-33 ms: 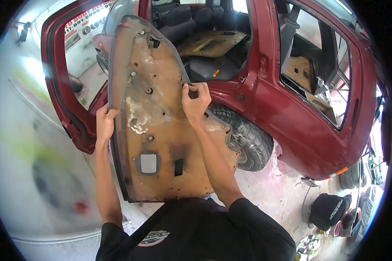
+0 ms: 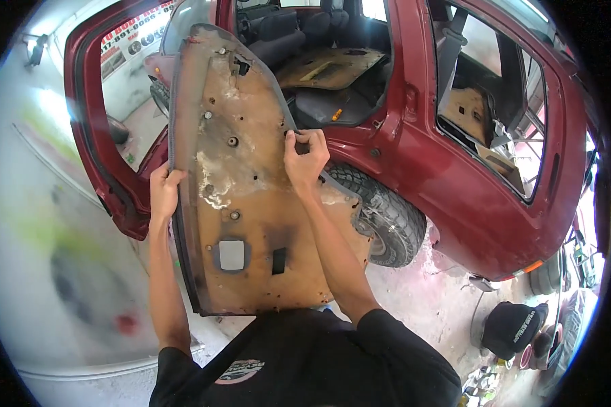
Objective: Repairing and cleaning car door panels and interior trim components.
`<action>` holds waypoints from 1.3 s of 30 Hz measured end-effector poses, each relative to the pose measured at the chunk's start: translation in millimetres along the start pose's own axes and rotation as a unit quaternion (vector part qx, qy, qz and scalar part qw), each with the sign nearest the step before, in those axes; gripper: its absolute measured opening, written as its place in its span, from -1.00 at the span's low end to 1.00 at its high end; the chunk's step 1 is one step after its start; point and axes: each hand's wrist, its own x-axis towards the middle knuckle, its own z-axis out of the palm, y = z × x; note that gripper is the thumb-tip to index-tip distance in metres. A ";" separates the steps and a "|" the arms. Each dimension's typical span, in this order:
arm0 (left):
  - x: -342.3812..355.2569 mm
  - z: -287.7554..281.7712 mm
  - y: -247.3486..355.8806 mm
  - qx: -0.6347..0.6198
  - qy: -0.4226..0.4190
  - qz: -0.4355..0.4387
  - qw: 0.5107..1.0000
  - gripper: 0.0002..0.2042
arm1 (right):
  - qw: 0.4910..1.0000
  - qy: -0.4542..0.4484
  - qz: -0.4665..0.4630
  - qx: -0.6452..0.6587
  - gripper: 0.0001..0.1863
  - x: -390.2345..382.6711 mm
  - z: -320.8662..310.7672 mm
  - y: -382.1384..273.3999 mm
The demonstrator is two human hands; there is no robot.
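Note:
A large brown door panel (image 2: 251, 197) stands in front of me with its bare, stained back toward me. Small holes and dark fasteners dot it, and a grey trim strip runs down its left side. My left hand (image 2: 164, 193) is closed on that left edge, thumb on the near face. At the curved right edge, my right hand (image 2: 306, 157) pinches the panel's rim between thumb and curled fingers. A small dark spot shows at those fingertips; whether it is a clip, I cannot make out.
Behind the panel stands a red vehicle (image 2: 455, 197) with its door (image 2: 88, 122) open at left. Another brown panel (image 2: 332, 68) and an orange-handled tool (image 2: 337, 114) lie inside. The rear tire (image 2: 394, 224) is beside my right arm. A black cap (image 2: 512, 329) lies at lower right.

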 end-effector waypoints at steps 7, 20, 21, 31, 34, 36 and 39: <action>-2.2 2.7 2.7 0.029 0.023 -0.003 0.999 -0.80 | 0.998 -0.030 0.052 0.026 -0.80 -3.5 -5.7 4.6; -1.6 3.7 -5.6 0.009 0.032 0.011 0.999 -0.80 | 0.993 -0.114 0.017 0.034 -0.85 4.5 -14.0 5.5; -2.0 3.7 -5.1 0.013 0.035 0.008 0.999 -0.79 | 0.994 -0.104 0.019 0.036 -0.87 2.5 -12.1 4.7; 0.4 1.2 3.2 0.004 -0.002 -0.009 1.000 -0.80 | 1.000 -0.003 0.006 -0.010 -0.87 -8.4 -9.0 -9.3; 3.1 1.8 0.1 -0.005 -0.009 -0.002 1.000 -0.81 | 1.000 0.015 -0.004 -0.022 -0.85 -8.9 -7.6 -12.5; 4.7 0.7 -1.8 -0.013 -0.018 -0.001 1.000 -0.80 | 0.999 0.028 -0.006 -0.027 -0.84 -9.8 -6.6 -13.7; 5.7 -0.4 -2.5 -0.016 -0.019 -0.004 1.000 -0.80 | 0.999 0.036 -0.010 -0.035 -0.84 -10.8 -6.7 -14.4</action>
